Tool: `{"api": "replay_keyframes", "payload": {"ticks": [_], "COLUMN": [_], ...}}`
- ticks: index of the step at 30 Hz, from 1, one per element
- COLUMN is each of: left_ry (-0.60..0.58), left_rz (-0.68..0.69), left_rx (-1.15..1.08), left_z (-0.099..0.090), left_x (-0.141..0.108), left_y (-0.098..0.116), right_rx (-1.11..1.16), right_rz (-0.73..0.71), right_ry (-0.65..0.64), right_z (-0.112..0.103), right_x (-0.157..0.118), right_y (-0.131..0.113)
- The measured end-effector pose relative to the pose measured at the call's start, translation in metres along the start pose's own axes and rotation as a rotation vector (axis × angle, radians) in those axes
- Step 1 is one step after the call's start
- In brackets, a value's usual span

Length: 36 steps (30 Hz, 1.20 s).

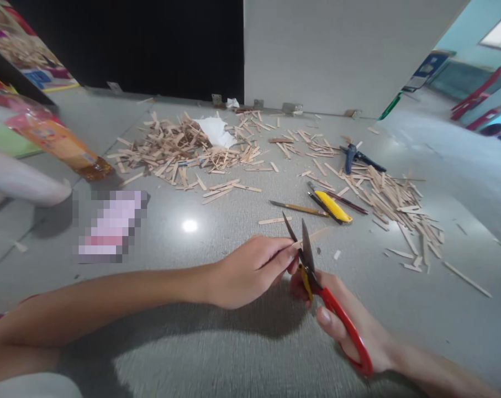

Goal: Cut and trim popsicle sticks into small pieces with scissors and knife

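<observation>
The left hand (pixel 244 276) pinches a wooden stick (pixel 316 235) at parted scissors (pixel 328 298) blades; the right hand's (pixel 363 323) fingers curl around the handles. Just beyond lies a yellow utility knife (pixel 333 207); farther left, an orange-labelled bottle (pixel 68 146), contents unclear.

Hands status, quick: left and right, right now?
Left hand: closed, fingers pinching a stick.
Right hand: closed on the scissors, blades open.

Red-handled scissors (pixel 328 299), blades (pixel 307 250) parted, wooden stick (pixel 318 234) across
</observation>
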<state>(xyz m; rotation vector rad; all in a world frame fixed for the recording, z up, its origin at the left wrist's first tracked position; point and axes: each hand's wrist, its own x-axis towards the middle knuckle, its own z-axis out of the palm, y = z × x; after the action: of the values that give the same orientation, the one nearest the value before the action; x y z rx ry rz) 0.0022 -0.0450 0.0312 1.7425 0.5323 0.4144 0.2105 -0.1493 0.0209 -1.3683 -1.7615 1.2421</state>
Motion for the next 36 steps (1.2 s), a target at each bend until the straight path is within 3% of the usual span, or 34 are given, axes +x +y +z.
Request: {"api": "replay_keyframes", "payload": {"ticks": [13, 25, 31, 36], "left_ry": [-0.060, -0.094, -0.092, -0.035], "left_rz": [-0.017, -0.029, -0.035, -0.050], "left_rx": [0.017, -0.100, -0.057, -0.082], "left_z": [-0.003, -0.004, -0.004, -0.006], "left_x": [-0.003, -0.002, -0.003, -0.001], "left_y": [0.004, 0.005, 0.003, -0.001], "right_rx": [-0.125, -0.076, -0.099, -0.152], "right_rz": [-0.047, -0.054, -0.053, -0.004], "right_ry": [0.022, -0.010, -0.005, 0.084], "right_z": [-0.005, -0.007, -0.007, -0.012], "right_x": [-0.002, -0.002, -0.004, -0.007], "right_y": [0.005, 0.003, 0.005, 0.016]}}
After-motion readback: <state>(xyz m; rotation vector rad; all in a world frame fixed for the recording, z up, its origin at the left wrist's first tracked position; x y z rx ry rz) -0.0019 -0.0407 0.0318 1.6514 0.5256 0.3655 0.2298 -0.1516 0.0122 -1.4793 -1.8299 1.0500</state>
